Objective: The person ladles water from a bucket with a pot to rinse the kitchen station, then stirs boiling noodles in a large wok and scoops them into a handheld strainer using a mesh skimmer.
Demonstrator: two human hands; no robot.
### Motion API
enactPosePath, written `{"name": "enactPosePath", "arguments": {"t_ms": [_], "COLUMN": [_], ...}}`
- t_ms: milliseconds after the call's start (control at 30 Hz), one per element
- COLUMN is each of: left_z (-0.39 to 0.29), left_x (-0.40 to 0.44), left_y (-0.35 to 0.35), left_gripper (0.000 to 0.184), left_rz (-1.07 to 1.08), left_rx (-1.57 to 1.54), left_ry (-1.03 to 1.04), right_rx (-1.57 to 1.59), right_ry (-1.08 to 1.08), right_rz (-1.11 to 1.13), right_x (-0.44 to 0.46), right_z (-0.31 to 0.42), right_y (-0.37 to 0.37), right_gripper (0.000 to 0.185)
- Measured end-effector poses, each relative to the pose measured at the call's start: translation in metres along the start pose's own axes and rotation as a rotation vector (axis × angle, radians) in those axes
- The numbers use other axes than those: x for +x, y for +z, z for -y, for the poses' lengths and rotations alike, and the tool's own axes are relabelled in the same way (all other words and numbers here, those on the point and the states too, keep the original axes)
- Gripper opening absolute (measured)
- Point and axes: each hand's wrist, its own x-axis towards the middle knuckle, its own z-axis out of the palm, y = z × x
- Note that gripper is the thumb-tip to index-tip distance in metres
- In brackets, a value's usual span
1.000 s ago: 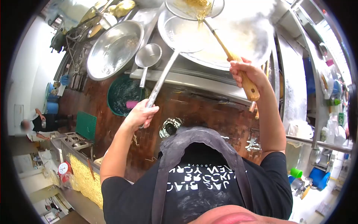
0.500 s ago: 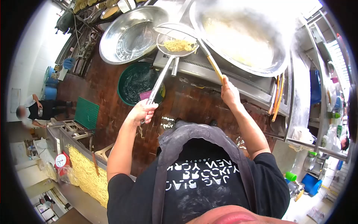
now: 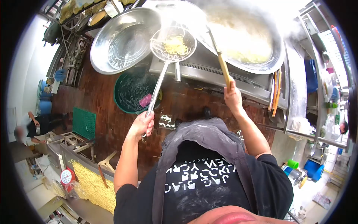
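My left hand is wrapped round the long metal handle of a mesh strainer. A small heap of yellow noodles lies in the strainer, which hangs at the stove's edge between a steel basin and a large steaming pan. Closed round the wooden handle of a skimmer is my right hand. The skimmer's head is mostly lost in steam and glare above the strainer. Pale, cloudy contents show through the steam in the pan.
Below the strainer stands a green tub of water with a pink object in it. Yellow noodles cover part of a counter at lower left, beside a red scale. Another person stands at far left. Sticks lean against the stove.
The strainer has tipped so its mesh bowl faces me more, with the noodles still inside. The skimmer's head has moved up and away into the glare. The view has shifted slightly.
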Motion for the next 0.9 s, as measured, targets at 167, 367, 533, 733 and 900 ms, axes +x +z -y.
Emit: {"name": "enactPosePath", "arguments": {"t_ms": [167,367,533,733,900], "left_z": [0.001,-0.021,-0.038,-0.047,-0.044], "left_x": [0.014,0.007,0.004,0.002,-0.001], "left_y": [-0.012,0.003,0.027,0.055,0.07], "left_gripper": [0.022,0.021,0.023,0.024,0.026], "left_rz": [-0.053,-0.209,-0.292,-0.301,-0.312], "left_rx": [0.14,0.118,0.089,0.046,0.021], "left_ry": [-0.016,-0.142,-0.255,-0.282,-0.258], "right_rx": [0.185,-0.116,-0.501,-0.286,-0.321], "right_ry": [0.378,0.436,0.677,0.68,0.63], "right_rz": [-0.081,-0.257,0.108,0.222,0.514], "right_x": [0.081,0.231,0.386,0.493,0.535], "right_z": [-0.039,-0.242,-0.43,-0.33,-0.296], "right_y": [-0.084,-0.185,-0.17,-0.122,-0.079], "right_gripper": [0.046,0.046,0.016,0.019,0.018]}}
